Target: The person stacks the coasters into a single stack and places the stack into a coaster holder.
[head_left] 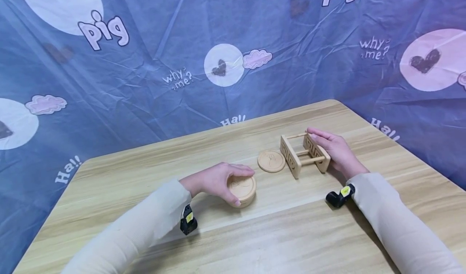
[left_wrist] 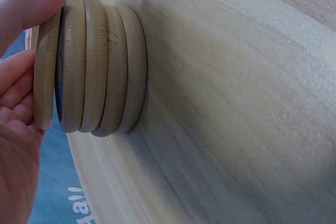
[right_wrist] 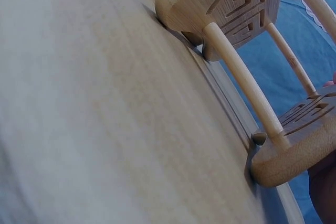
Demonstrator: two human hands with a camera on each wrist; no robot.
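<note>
Left hand (head_left: 218,181) pinches the top wooden disc (left_wrist: 45,72) by its rim, slightly parted from the stack (left_wrist: 97,66) beneath, on the table (head_left: 284,233) left of the rack (head_left: 291,159). Right hand (head_left: 336,150) grips the rack's right end panel (head_left: 324,166). Step in hand, by my reading: separating that disc. Next move likely calls for a clean lift, rack kept steady. Count: one disc pinched, four stacked, one loose disc (head_left: 271,161) flat beside the rack; one rack.
</note>
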